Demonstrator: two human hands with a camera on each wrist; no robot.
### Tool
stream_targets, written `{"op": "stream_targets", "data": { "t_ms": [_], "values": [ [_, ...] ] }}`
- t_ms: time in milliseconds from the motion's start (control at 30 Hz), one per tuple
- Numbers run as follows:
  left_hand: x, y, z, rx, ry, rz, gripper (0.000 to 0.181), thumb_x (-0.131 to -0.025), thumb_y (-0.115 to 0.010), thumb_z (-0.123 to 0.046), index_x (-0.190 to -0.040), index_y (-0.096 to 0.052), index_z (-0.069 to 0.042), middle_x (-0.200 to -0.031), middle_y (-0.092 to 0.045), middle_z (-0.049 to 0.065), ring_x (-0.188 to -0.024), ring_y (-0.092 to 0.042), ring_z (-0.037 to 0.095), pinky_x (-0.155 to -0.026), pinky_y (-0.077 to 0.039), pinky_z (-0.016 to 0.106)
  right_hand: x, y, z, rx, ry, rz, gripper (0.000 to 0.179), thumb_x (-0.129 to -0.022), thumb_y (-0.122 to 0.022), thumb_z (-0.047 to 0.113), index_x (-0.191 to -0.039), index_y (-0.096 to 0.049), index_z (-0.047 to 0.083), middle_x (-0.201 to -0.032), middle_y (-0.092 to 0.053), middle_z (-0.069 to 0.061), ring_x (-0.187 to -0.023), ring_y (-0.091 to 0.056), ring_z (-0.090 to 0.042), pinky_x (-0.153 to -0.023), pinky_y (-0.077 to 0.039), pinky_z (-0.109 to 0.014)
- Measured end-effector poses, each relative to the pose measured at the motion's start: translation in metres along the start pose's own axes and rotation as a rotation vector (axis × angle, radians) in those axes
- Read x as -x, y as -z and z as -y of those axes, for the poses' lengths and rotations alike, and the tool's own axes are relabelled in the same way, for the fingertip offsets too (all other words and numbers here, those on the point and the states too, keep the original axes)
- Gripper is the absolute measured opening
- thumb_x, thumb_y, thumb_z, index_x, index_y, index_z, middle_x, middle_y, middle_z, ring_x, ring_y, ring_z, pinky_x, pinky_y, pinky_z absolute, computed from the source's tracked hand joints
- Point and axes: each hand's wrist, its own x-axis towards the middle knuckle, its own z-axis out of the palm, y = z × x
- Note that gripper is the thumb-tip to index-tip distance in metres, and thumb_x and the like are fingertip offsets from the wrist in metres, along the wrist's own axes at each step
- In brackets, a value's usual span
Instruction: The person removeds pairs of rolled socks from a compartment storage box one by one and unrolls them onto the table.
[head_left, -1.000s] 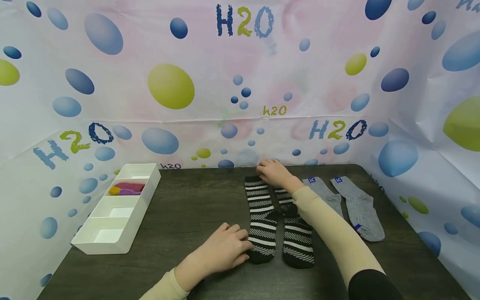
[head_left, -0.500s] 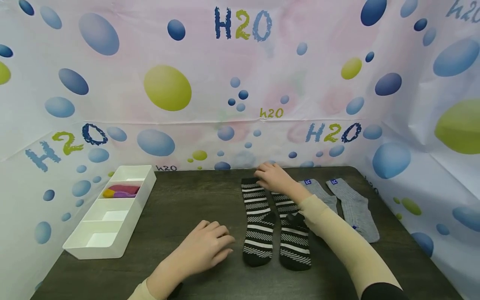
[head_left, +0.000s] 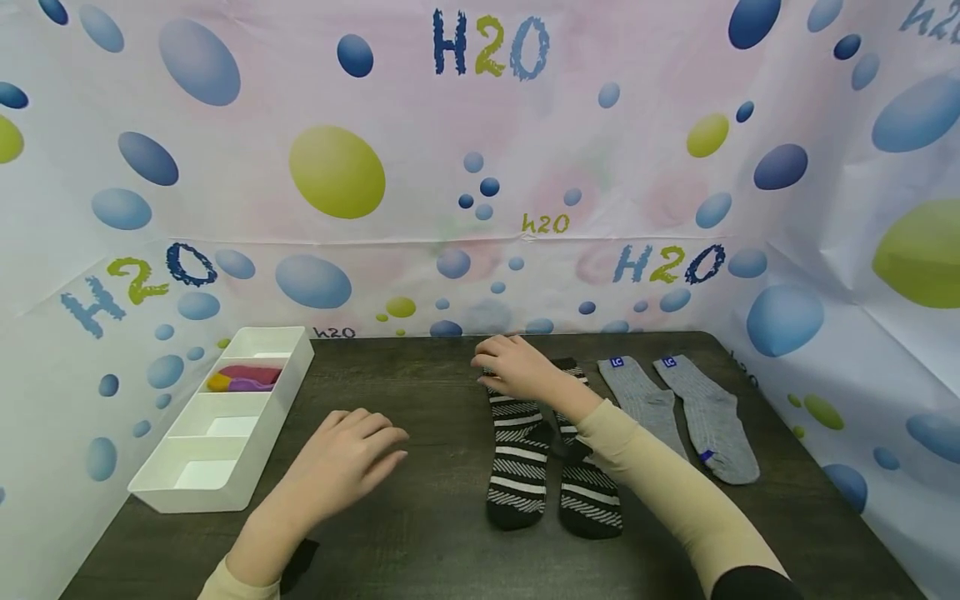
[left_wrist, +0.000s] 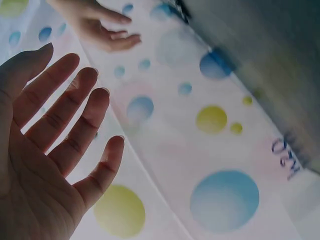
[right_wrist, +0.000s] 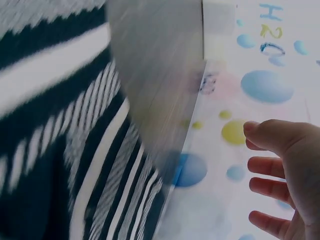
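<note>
Two black-and-white striped socks lie side by side mid-table, toes towards me: the left sock (head_left: 517,467) and the right sock (head_left: 590,500). My right hand (head_left: 517,367) hovers over the left sock's cuff, hiding part of it, fingers loosely bent and holding nothing. In the right wrist view, striped knit (right_wrist: 100,165) fills the left side, apart from the fingers. My left hand (head_left: 341,467) is held above the bare table between the tray and the socks. Its fingers (left_wrist: 80,130) are spread with nothing in them in the left wrist view.
A white tray (head_left: 258,467) with several compartments stands at the left; one holds a folded red, purple and yellow item (head_left: 243,379). Two grey socks lie at the right, an inner one (head_left: 641,392) and an outer one (head_left: 712,417). A bubble-printed sheet (head_left: 420,183) hangs behind.
My left hand has moved left, away from the left striped sock's toe. My right hand has shifted left from between the cuffs to above the left sock's cuff. The socks lie much as before.
</note>
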Motion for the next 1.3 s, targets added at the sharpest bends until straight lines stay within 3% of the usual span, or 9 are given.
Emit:
{"op": "stream_targets", "data": {
  "t_ms": [133, 200, 333, 400, 467, 700, 933, 1133, 1300],
  "values": [
    [0.003, 0.012, 0.013, -0.013, 0.033, -0.041, 0.021, -0.077, -0.079, -0.025, -0.096, -0.073, -0.019, -0.089, -0.069, -0.006, -0.081, -0.061, 0.015, -0.071, -0.048, 0.039, -0.014, -0.001, 0.015, 0.000, 0.034, 0.020, 0.026, -0.092, -0.067, 0.030, -0.114, -0.066, 0.017, -0.122, -0.062, -0.005, -0.113, -0.059, -0.022, -0.092, -0.050, -0.041],
    [0.005, 0.017, 0.020, -0.016, 0.047, -0.069, 0.015, -0.085, -0.072, -0.030, -0.094, -0.073, -0.017, -0.088, -0.069, -0.004, -0.080, -0.062, 0.017, -0.069, -0.047, 0.039, -0.021, -0.001, 0.022, -0.003, 0.047, 0.032, 0.027, -0.093, -0.066, 0.032, -0.116, -0.066, 0.018, -0.123, -0.062, -0.004, -0.114, -0.059, -0.022, -0.093, -0.050, -0.040],
    [0.009, 0.029, 0.034, -0.035, 0.107, -0.107, 0.050, -0.102, -0.040, -0.050, -0.093, -0.073, -0.013, -0.086, -0.070, 0.000, -0.079, -0.063, 0.021, -0.067, -0.045, 0.042, -0.033, -0.003, 0.035, -0.017, 0.061, 0.054, 0.028, -0.094, -0.065, 0.032, -0.118, -0.065, 0.019, -0.125, -0.061, -0.003, -0.116, -0.058, -0.021, -0.095, -0.048, -0.040],
    [0.012, 0.036, 0.042, -0.050, 0.156, -0.109, 0.066, -0.101, -0.025, -0.058, -0.092, -0.073, -0.013, -0.085, -0.070, 0.001, -0.079, -0.064, 0.023, -0.066, -0.046, 0.044, -0.038, -0.004, 0.040, -0.021, 0.070, 0.062, 0.028, -0.094, -0.064, 0.033, -0.119, -0.065, 0.020, -0.126, -0.060, -0.002, -0.117, -0.057, -0.020, -0.096, -0.048, -0.040],
    [0.016, 0.043, 0.049, -0.063, 0.204, -0.107, 0.072, -0.099, -0.021, -0.061, -0.091, -0.073, -0.013, -0.085, -0.071, 0.002, -0.078, -0.065, 0.025, -0.064, -0.047, 0.046, -0.043, -0.005, 0.046, -0.021, 0.086, 0.062, 0.028, -0.094, -0.064, 0.033, -0.119, -0.065, 0.020, -0.125, -0.061, -0.001, -0.117, -0.057, -0.019, -0.095, -0.048, -0.039],
    [0.034, 0.058, 0.078, -0.093, 0.293, -0.148, 0.075, -0.098, -0.023, -0.065, -0.091, -0.073, -0.011, -0.084, -0.073, 0.009, -0.080, -0.067, 0.031, -0.067, -0.046, 0.052, -0.059, -0.011, 0.065, 0.003, 0.150, 0.063, 0.027, -0.095, -0.062, 0.036, -0.119, -0.065, 0.022, -0.125, -0.060, 0.002, -0.118, -0.056, -0.016, -0.095, -0.048, -0.036],
    [0.052, 0.068, 0.103, -0.132, 0.288, -0.224, 0.050, -0.095, -0.048, -0.049, -0.087, -0.071, -0.006, -0.079, -0.072, 0.013, -0.069, -0.064, 0.030, -0.057, -0.042, 0.047, -0.075, -0.017, 0.084, -0.001, 0.182, 0.121, 0.029, -0.099, -0.055, 0.039, -0.123, -0.063, 0.024, -0.129, -0.059, 0.003, -0.122, -0.054, -0.015, -0.096, -0.046, -0.034],
    [0.065, 0.069, 0.113, -0.187, 0.276, -0.242, 0.074, -0.097, -0.034, -0.064, -0.082, -0.071, -0.002, -0.072, -0.071, 0.014, -0.061, -0.060, 0.032, -0.054, -0.044, 0.050, -0.092, -0.024, 0.099, -0.011, 0.216, 0.145, 0.031, -0.100, -0.052, 0.040, -0.126, -0.062, 0.026, -0.132, -0.057, 0.004, -0.125, -0.052, -0.013, -0.098, -0.045, -0.032],
    [0.079, 0.063, 0.117, -0.186, 0.261, -0.244, 0.077, -0.095, -0.036, -0.067, -0.079, -0.073, -0.001, -0.071, -0.071, 0.013, -0.061, -0.064, 0.032, -0.053, -0.045, 0.049, -0.104, -0.031, 0.110, -0.026, 0.228, 0.156, 0.033, -0.100, -0.051, 0.040, -0.128, -0.061, 0.025, -0.134, -0.056, 0.004, -0.126, -0.051, -0.013, -0.098, -0.045, -0.032]
  ]
}}
